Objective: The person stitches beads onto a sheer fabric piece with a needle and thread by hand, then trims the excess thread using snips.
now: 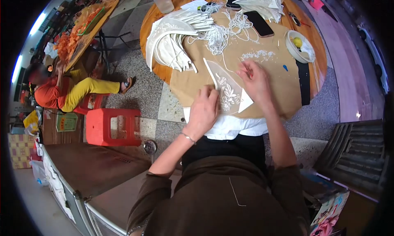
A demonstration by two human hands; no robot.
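Observation:
A sheer fabric piece (pixel 230 94) with white floral embroidery and a white edge lies on the brown table cover. My left hand (pixel 205 109) is closed on its left edge. Above its right side, my right hand (pixel 255 82) pinches with thumb and fingertips; what is between them is too small to make out. White cord (pixel 217 37) lies in a tangled heap beyond the fabric, and one strand trails from it towards my right hand. Small white beads (pixel 258 54) are scattered just past that hand. A stack of white-edged fabric pieces (pixel 172 41) rests to the left.
On the round wooden table (pixel 164 74) are a phone (pixel 258 23), a white bowl (pixel 291 45) with something yellow inside, a plastic cup (pixel 162 0) and more fabric pieces (pixel 262 4). A red stool (pixel 111 127) stands left. Beyond it, a person (pixel 61 90) sits at another table.

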